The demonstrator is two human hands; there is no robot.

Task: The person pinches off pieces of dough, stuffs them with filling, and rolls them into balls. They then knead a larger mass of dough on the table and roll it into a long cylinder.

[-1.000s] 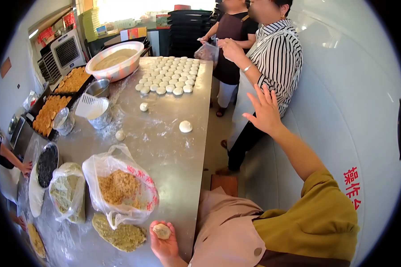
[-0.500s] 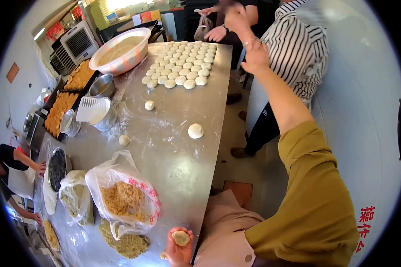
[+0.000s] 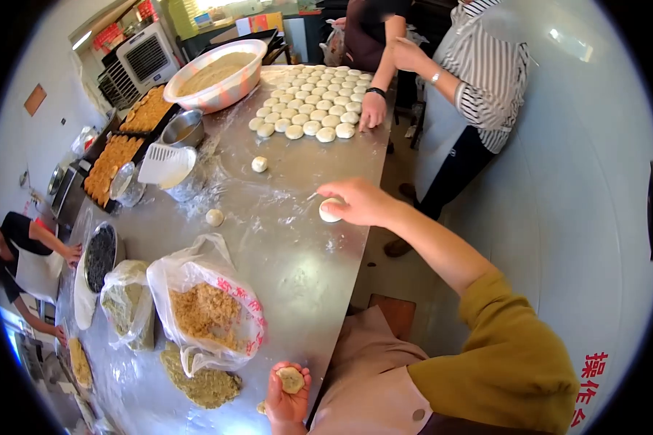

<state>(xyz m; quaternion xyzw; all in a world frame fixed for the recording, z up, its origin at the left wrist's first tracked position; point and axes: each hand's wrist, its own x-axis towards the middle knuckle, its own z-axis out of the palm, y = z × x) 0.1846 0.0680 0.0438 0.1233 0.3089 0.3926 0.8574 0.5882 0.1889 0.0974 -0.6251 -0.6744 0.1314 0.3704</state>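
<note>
My left hand point(image 3: 289, 402), palm up at the table's near edge, cups a small dough round point(image 3: 292, 380) with a brownish, filling-like centre. A bit of dough or filling point(image 3: 261, 407) shows beside that hand. My right hand point(image 3: 359, 201) is stretched out over a larger white dough ball point(image 3: 329, 211), thumb and fingers apart; the hand partly covers the ball, and contact is hard to judge. Two smaller dough balls point(image 3: 259, 164) point(image 3: 215, 217) lie farther left on the steel table point(image 3: 290, 254).
Rows of flattened dough rounds point(image 3: 312, 109) fill the far end, beside a large flour basin point(image 3: 214, 76). A bag of crumbly filling point(image 3: 207, 312), a greenish mound point(image 3: 199, 377) and a bowl of dark filling point(image 3: 101, 257) stand left. A co-worker's hand point(image 3: 372, 111) touches the table by the rounds.
My right hand has come down from beside the person in stripes to the larger dough ball. A co-worker's hand now reaches to the dough rows. My left hand keeps its dough.
</note>
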